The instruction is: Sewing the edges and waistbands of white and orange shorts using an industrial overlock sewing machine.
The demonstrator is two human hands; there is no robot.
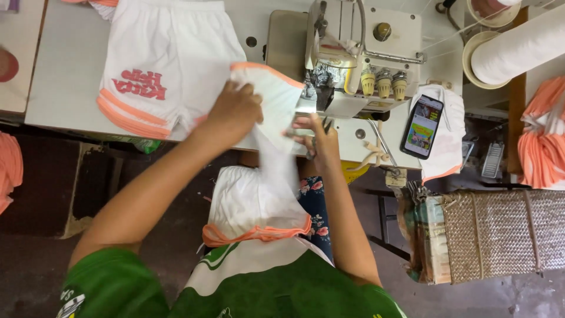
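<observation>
My left hand (pixel 235 112) grips the upper part of a white garment with orange trim (pixel 268 176), which hangs down from the table edge into my lap. My right hand (pixel 315 138) pinches the same garment's right edge just in front of the sewing machine (pixel 347 53), and a small dark tool, perhaps snips, shows between its fingers. Another finished pair of white shorts with orange bands and red print (pixel 165 65) lies flat on the table to the left of my left hand.
A phone with a lit screen (pixel 422 126) rests on white cloth right of the machine. Large white thread cones (pixel 512 47) stand at the far right. A woven basket (pixel 500 235) sits low right. Orange and white fabric piles (pixel 541 141) lie at both sides.
</observation>
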